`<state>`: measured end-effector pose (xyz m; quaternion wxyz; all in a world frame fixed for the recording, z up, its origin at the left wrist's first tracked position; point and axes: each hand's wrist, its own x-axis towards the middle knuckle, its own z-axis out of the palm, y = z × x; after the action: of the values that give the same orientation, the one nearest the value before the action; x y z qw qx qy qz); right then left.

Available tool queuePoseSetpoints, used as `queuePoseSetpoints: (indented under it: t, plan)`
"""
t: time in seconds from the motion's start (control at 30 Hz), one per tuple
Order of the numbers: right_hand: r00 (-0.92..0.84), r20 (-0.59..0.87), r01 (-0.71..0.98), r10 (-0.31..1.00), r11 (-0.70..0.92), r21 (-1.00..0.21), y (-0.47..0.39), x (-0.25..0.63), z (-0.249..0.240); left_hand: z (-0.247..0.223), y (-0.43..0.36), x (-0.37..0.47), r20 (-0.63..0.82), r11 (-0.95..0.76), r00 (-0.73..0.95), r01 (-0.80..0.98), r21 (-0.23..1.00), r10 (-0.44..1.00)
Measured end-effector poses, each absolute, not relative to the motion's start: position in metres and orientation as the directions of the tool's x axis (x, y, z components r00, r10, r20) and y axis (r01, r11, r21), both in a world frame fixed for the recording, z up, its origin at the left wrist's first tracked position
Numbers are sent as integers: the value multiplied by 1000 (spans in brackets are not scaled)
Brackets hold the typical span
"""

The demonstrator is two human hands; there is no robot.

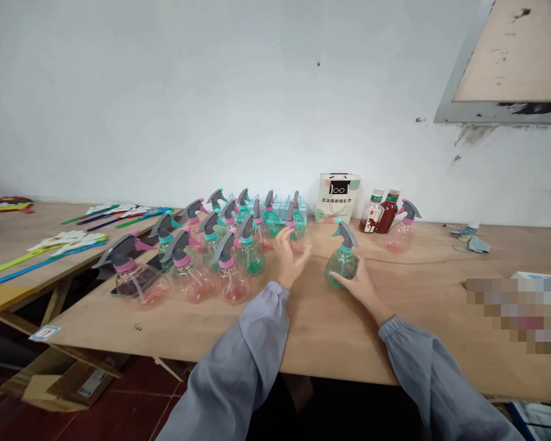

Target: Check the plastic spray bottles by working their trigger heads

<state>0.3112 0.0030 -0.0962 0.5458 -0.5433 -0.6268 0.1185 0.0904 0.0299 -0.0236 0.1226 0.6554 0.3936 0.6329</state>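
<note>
Holding the green spray bottle (340,269) by its round body, the right hand (362,286) has its grip closed on it, the thumb across the near side. The bottle is upright, with its teal nozzle turned to the left, near the middle of the wooden counter (321,331); whether its base bears on the wood is hard to tell. The left hand (291,260) is just to the left of it, its grip wide, with the thumb spread from the fingers. Right behind that hand is a pink spray bottle (299,244), partly hidden; contact between them cannot be made out.

Further left, more pink and green bottles with gray trigger heads stand close together, the nearest being a clear pink bottle (233,283) with a pink collar. Behind the green bottle, by the wall (239,92), stands a printed paper bag (337,199). To its right are two dark red drink bottles (388,215), then a lone pink sprayer (399,236).
</note>
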Motion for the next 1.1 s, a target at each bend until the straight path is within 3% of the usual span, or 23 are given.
queuePoseSetpoints:
  t: [0.1, 0.17, 0.4, 0.43, 0.5, 0.6, 0.63, 0.7, 0.77, 0.9, 1.0, 1.1]
  plan:
    - [148, 524, 502, 839, 393, -771, -5, 292, -99, -20, 4, 107, 675, -683, 128, 234, 692, 727]
    - [98, 561, 536, 822, 431, -726, -13, 276, -102, -18, -5, 118, 611, -637, 182, 183, 749, 770]
    - [-167, 604, 608, 779, 564, -559, -28, 269, -89, -21, -2, 115, 544, -544, -12, 6, 839, 839]
    - [-129, 620, 615, 774, 553, -562, -23, 282, -81, -21, -1, 109, 542, -542, -19, -14, 840, 840]
    - [159, 687, 632, 709, 462, -623, -5, 319, -64, -20, 0, 98, 538, -538, -10, -45, 842, 843]
    - [581, 716, 667, 388, 278, -692, 32, 391, -40, -14, -4, 84, 532, -530, 19, -58, 846, 847]
    - [663, 682, 667, 308, 171, -725, 44, 414, -33, -12, -5, 81, 529, -528, 21, -56, 848, 848]
    - [785, 554, 583, 277, -24, -812, 66, 454, -25, -7, -9, 77, 529, -528, 22, -56, 848, 848]
    - [833, 431, 502, 347, -149, -852, 81, 482, -23, -3, -12, 75, 534, -531, 37, -71, 845, 845]
    - [813, 334, 471, 477, -202, -858, 98, 509, -27, -3, -13, 71, 531, -519, 103, -123, 846, 841]
    - [789, 353, 492, 503, -173, -853, 106, 514, -34, -3, -13, 69, 524, -506, 130, -147, 850, 842]
    - [726, 482, 591, 491, -86, -802, 106, 506, -48, 0, -16, 67, 516, -489, 160, -179, 854, 841]
